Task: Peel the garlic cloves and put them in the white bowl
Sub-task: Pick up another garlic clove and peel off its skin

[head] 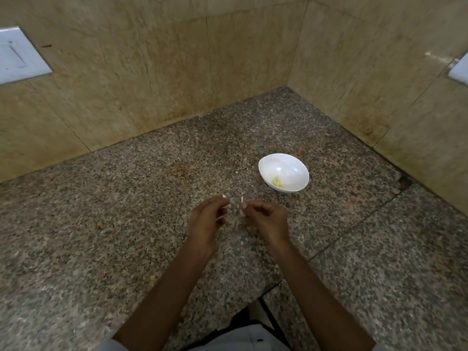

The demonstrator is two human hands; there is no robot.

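1. Two bare hands hover close together over the middle of the speckled granite countertop; their fingertips face each other and are just apart.
2. On the left hand the fingers are curled in toward the thumb, nearly closed; thin white peel slivers stick out at the fingertips, pinched there; the palm side is turned away, so I cannot tell what else it may hold.
3. On the right hand the fingers are curled too; thumb and forefinger pinch a small white garlic piece, with a pale strip standing up from it; the blur makes it impossible to tell whether this is clove or loose skin.
4. Beyond the right hand, the white bowl stands upright on the countertop, toward the back corner; it is apart from both hands and well clear of the walls.
5. At the bottom of the bowl lies a small heap of yellowish garlic bits; the rest of its inside is bare.
6. One pale skin scrap lies on the surface between the two wrists.
7. Beige stone walls meet at the countertop's back corner; a white switch plate is set in the left wall, and another white plate shows at the right edge.
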